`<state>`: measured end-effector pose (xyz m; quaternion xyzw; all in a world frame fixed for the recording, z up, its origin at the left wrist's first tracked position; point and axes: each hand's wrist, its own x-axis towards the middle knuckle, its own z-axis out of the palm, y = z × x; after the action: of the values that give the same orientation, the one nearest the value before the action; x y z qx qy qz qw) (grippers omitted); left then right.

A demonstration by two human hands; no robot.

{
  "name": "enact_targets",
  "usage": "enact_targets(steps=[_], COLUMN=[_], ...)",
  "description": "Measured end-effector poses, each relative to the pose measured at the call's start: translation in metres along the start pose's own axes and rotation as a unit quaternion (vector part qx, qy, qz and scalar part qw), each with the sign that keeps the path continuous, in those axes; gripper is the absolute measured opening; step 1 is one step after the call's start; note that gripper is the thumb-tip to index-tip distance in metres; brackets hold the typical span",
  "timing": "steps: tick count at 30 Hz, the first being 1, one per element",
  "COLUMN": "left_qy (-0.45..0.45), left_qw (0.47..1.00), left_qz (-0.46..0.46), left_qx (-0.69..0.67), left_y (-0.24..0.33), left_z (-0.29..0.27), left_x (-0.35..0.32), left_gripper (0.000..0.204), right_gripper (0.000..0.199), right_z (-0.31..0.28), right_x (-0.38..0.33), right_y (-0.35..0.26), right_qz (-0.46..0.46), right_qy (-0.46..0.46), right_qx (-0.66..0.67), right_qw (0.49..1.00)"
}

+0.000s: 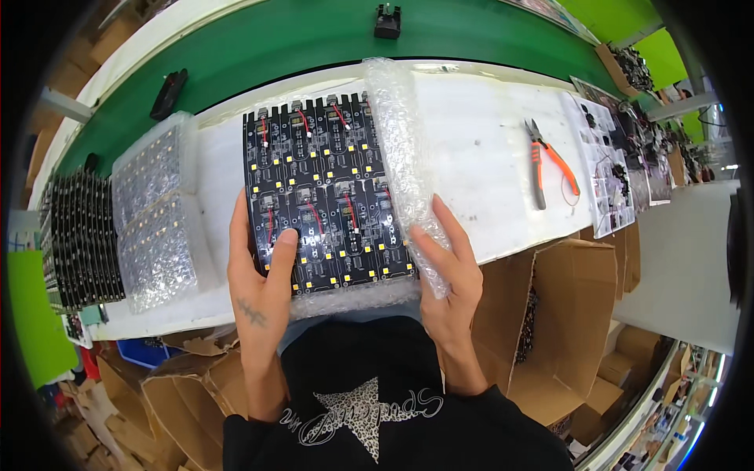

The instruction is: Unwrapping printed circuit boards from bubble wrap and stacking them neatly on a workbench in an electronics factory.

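Left hand: one, fingers spread and flat, thumb lying on the near left corner of the circuit board panel; pressing on it, not closed around anything.
Right hand: one, open, fingers laid over the bubble wrap at the panel's right edge, holding the wrap down rather than gripping it.
Circuit board panel: one black panel, lying at the middle of the bench, reaching to its near edge; two rows of small boards, each with a short red wire and pale square parts.
Bubble wrap: one sheet, running under the panel and folded up along its right side.
Wrapped bundles: two, side by side at the left end of the bench.
Pliers: one pair, orange handles, toward the right end.
Cardboard box: one open, below the bench's near right edge.
Conveyor belt: green, beyond the far edge, carrying two small black parts.
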<state>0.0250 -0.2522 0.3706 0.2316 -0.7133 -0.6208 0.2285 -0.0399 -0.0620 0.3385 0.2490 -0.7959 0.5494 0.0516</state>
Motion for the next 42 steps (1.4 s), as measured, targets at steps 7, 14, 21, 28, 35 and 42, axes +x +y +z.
enact_targets(steps=[7,14,21,28,35,42], left_qy=[0.012,0.071,0.063,0.103,-0.002,-0.302], left_qw=[1.000,0.995,0.998,0.992,0.985,0.952], left_qz=[0.014,-0.027,0.000,0.073,0.171,0.045], left_qx=[0.014,0.067,0.001,-0.026,0.006,-0.010], left_y=[-0.004,0.003,0.024,0.055,0.088,0.070], left_z=[-0.002,-0.029,-0.036,-0.072,-0.024,0.104], left_x=[-0.002,-0.008,-0.017,-0.002,0.016,0.056], left_gripper=[0.055,0.055,0.055,0.064,0.060,0.044], right_gripper=[0.052,0.048,0.049,0.051,0.065,0.062], right_z=[0.002,0.026,0.029,0.020,0.023,0.026], right_x=[0.003,0.006,0.008,0.007,0.003,-0.002], right_y=[0.001,-0.009,-0.002,0.002,0.008,0.017], right_qz=[-0.007,0.002,-0.028,-0.012,-0.065,-0.103], right_qy=[-0.009,-0.055,-0.034,-0.041,-0.031,0.000], right_qx=[0.029,0.029,0.042,0.069,0.037,0.044], right_qw=[1.000,0.998,0.998,0.997,0.997,0.994])
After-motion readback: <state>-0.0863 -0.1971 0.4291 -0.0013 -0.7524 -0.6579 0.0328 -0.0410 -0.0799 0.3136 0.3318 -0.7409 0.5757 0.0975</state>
